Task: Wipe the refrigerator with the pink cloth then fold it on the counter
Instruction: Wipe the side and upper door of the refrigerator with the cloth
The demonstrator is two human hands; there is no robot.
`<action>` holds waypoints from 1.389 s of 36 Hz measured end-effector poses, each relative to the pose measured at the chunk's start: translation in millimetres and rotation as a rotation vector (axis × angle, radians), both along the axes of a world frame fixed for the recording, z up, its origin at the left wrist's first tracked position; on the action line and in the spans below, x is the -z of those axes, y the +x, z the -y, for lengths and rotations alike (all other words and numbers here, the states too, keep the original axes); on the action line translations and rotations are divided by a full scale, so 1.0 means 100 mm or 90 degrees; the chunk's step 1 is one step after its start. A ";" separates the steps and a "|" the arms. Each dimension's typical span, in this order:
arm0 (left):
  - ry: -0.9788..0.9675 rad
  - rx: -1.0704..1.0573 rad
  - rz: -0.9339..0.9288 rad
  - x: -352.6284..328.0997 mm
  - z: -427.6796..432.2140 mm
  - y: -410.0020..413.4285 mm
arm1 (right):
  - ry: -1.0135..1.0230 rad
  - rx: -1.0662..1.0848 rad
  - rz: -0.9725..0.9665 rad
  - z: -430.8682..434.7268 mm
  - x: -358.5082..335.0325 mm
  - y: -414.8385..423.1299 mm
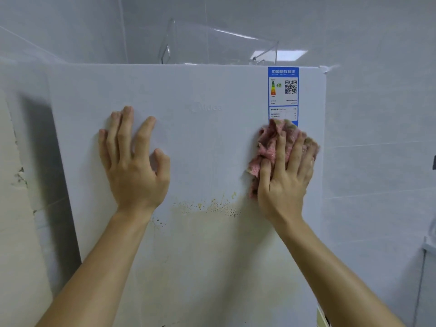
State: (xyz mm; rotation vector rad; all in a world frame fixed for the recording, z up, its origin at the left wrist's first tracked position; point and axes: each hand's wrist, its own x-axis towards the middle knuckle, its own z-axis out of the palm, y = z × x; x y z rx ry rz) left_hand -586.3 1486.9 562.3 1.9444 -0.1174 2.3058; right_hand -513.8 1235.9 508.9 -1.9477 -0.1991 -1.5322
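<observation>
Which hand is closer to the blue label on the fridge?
Right. The right hand, pressing the pink cloth, sits just below the blue label, the cloth touching its bottom edge. The left hand rests on the refrigerator door, well off to the label's left.

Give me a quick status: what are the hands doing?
Left hand flat on refrigerator door. Right hand pressing pink cloth against energy label's lower edge. Yellowish stains lower down, unwiped.

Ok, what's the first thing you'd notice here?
The crumpled pink cloth, pressed by the right hand against the white refrigerator door, just under a blue energy label near the top right corner. Between the wrists, a yellowish-brown splatter stain spreads across the door. The left hand lies flat further left.
</observation>
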 end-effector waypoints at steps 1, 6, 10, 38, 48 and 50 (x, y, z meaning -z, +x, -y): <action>0.001 0.001 -0.002 0.00 0.00 0.00 | -0.016 0.001 0.017 0.02 -0.09 0.01; 0.007 -0.001 -0.010 0.00 -0.02 -0.02 | -0.100 -0.017 0.121 0.07 -0.84 0.05; 0.016 -0.004 -0.017 0.00 -0.04 -0.03 | -0.061 -0.024 0.138 -0.08 -0.97 0.03; 0.041 -0.094 -0.088 0.19 -1.13 -0.42 | -0.163 -0.007 0.148 -1.75 -0.65 -0.58; 0.046 -0.051 -0.093 0.29 -1.24 -0.38 | -0.261 -0.062 0.120 -1.95 0.25 -0.73; 0.042 -0.049 -0.089 0.29 -1.24 -0.38 | -0.272 -0.069 0.155 -1.92 0.10 -0.70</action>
